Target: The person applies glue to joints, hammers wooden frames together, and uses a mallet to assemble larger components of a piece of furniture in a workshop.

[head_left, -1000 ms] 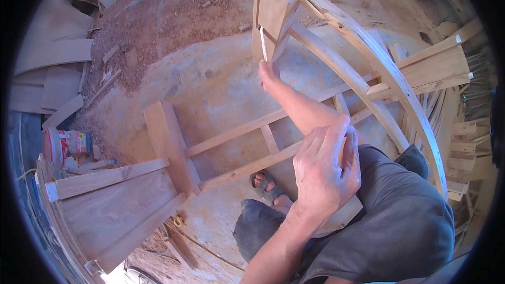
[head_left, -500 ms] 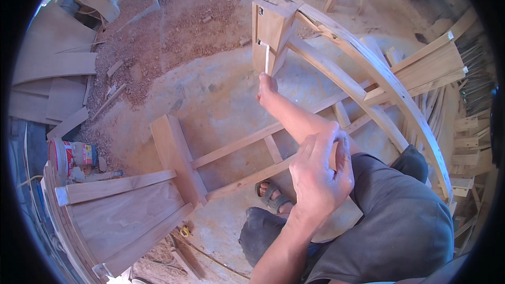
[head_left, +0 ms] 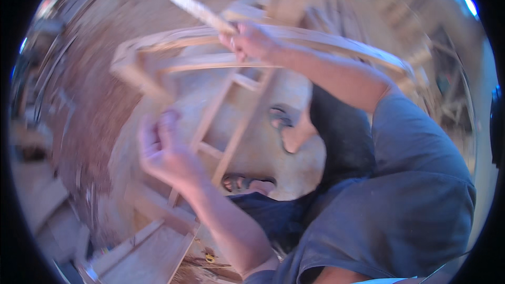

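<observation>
In my right hand, fingers closed, is a pale flat stick with a whitish far end, tilted up to the left. Behind that hand runs the curved rail of a wooden frame. My left hand is raised at the left, over the frame's lower ladder-like rails. Its fingers look loosely curled, but motion blur hides whether anything is in them. The frame's block-shaped corner lies beyond the left hand.
A wooden panel piece stands at the lower left, with a small yellow object on the floor beside it. My sandalled foot is by the rails. Blurred timber fills the far right.
The view has turned. My right hand has drawn the stick away from the slotted block end of the frame and lifted it. My left hand has moved out to the left.
</observation>
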The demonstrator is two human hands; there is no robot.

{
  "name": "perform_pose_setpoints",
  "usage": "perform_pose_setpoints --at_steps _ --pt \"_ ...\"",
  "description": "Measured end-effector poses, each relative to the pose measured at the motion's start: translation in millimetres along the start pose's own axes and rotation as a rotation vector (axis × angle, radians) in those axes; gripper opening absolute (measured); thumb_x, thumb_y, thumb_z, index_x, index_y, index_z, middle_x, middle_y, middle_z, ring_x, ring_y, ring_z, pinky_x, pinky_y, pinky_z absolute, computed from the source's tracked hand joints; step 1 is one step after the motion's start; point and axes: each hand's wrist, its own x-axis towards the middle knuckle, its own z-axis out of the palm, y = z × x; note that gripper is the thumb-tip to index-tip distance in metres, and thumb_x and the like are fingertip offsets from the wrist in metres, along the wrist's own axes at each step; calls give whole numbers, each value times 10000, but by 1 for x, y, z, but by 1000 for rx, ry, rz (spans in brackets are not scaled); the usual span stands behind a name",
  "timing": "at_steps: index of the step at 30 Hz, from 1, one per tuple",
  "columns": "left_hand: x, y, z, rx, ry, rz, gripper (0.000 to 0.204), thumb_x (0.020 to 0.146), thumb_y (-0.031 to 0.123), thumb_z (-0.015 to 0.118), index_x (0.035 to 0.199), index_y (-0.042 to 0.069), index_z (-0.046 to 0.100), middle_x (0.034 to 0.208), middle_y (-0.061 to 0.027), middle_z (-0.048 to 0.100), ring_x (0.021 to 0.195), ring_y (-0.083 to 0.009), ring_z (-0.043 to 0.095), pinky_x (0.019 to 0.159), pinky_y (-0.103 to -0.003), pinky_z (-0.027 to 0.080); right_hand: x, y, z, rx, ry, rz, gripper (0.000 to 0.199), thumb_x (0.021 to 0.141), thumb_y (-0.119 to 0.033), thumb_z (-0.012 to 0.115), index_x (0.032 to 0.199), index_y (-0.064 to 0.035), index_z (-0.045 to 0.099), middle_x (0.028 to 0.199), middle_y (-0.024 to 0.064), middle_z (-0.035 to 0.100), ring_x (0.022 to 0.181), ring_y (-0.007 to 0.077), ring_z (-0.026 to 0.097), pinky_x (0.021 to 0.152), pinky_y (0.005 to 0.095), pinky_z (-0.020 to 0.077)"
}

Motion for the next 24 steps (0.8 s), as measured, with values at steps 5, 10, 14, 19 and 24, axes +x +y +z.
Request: perform_pose_setpoints --at_steps 5,10,14,19,24 --pt "-22 -7 23 103 -57 -22 534 938 63 578 1368 -173 368 989 -177 685 879 -199 661 815 -281 537 -167 37 -205 -114 549 49 250 893 -312 647 956 -71 632 691 -19 513 583 67 492 495 276 415" --pt "-68 -24 52 326 -253 -32 529 911 117 611 1321 -170 437 1001 -173 671 907 -207 649 813 -292 532 -394 142 -323 -786 615 451 280 886 -278 601 958 -12 650 750 134 635 681 253 619 612 402 473" --pt "-114 -36 31 489 -341 -132 580 918 112 598 1396 -119 365 1085 -202 658 920 -247 662 838 -311 537 -520 234 -335 -591 516 811 216 881 -210 571 893 -8 646 638 112 632 556 237 617 508 391 469" --pt "-164 -13 42 605 -296 -216 595 917 127 600 1399 -119 354 1090 -215 647 915 -245 661 828 -316 537 -511 318 -325 -245 350 1156 243 814 -114 515 890 36 692 711 160 679 591 281 667 532 399 543" --pt "-183 7 64 704 -311 -109 558 919 72 590 1377 -154 366 1089 -226 648 964 -257 660 865 -331 523 -458 408 -338 -103 275 1093 250 813 -103 513 901 75 665 713 189 677 581 254 685 495 373 553"
